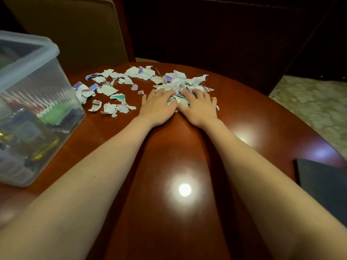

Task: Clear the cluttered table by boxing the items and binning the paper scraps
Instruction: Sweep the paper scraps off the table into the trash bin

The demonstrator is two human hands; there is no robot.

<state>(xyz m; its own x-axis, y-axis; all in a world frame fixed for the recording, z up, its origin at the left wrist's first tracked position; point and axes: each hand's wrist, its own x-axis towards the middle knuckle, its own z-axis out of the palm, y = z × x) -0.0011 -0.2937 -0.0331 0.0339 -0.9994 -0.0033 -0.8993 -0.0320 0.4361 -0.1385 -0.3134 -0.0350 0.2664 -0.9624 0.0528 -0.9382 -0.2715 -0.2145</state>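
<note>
Paper scraps (176,82) under both palms-down hands (158,106)

Only 1 view: a wide-angle camera worn on the head, looking forward and steeply down along both bare forearms. It sits close above the round wooden table (180,166), whose near edge falls below the frame. The far rim, a chair (78,30) and carpet (309,102) curve at the picture's edges.

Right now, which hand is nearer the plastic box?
Left. The left hand rests on the scrap pile, on the side toward the box; the right hand lies beside it, farther away.
</note>
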